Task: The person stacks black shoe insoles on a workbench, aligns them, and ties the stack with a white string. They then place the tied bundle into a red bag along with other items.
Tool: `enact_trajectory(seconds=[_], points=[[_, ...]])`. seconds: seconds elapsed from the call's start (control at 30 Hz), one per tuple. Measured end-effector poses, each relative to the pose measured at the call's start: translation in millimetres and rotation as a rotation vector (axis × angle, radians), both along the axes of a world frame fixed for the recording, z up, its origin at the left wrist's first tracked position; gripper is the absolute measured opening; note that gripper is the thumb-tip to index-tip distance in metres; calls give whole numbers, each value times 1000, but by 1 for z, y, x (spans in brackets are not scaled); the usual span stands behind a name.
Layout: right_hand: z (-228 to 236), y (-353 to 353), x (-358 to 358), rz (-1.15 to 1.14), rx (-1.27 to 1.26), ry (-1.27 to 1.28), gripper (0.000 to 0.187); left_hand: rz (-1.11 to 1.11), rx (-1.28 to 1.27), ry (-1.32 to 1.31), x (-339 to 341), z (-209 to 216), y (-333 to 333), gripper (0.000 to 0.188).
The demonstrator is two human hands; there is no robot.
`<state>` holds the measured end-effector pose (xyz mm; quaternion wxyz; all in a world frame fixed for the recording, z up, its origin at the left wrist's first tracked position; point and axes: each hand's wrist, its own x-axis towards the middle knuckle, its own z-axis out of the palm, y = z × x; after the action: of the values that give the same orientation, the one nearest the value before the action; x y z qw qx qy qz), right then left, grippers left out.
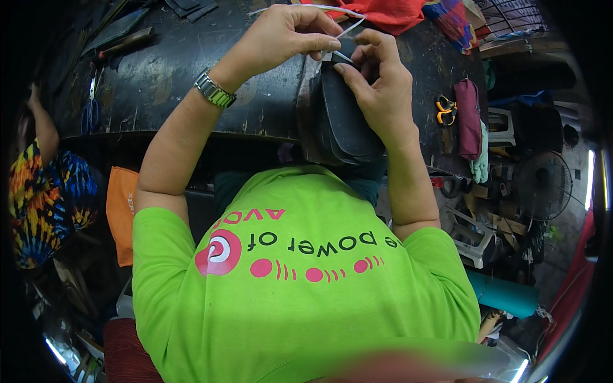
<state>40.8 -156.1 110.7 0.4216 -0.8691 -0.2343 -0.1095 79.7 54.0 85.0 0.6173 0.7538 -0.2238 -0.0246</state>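
At the table's near edge, my left hand (pixel 281 37) is closed in a pinch on a thin white strip (pixel 351 27), whose loose length loops up and left above the fingers. Close by on the right, my right hand (pixel 385 89) is closed, with thumb and curled fingers gripping the top end of a stack of black rounded flaps (pixel 348 121). The strip's lower part runs to that top end, between the two hands. Whether the right fingers also hold the strip is hidden. The stack hangs over the table edge toward my lap.
On the dark table (pixel 166 96) lie blue-handled scissors (pixel 91 112), a wooden-handled tool (pixel 131 43), orange-and-black snips (pixel 446 110), a maroon pouch (pixel 469 121) and red cloth (pixel 393 16). Another person (pixel 48 185) is at the left. A fan (pixel 544 182) stands at the right.
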Motion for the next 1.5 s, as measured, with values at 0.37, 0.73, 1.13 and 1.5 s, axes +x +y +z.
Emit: enact_trajectory(seconds=[0.37,0.73,1.13,1.5], points=[[-9,-2,12,90,-54,-210,18,-125,-137,152,-7,24,-5,25],[-7,0,16,46,-28,-234,17,18,282,-502,-6,25,-5,14],[-6,-6,16,167,155,-126,26,-342,-70,228,21,0,0,18],[-10,-26,22,490,660,210,42,-38,-25,-41,-6,-46,3,18]])
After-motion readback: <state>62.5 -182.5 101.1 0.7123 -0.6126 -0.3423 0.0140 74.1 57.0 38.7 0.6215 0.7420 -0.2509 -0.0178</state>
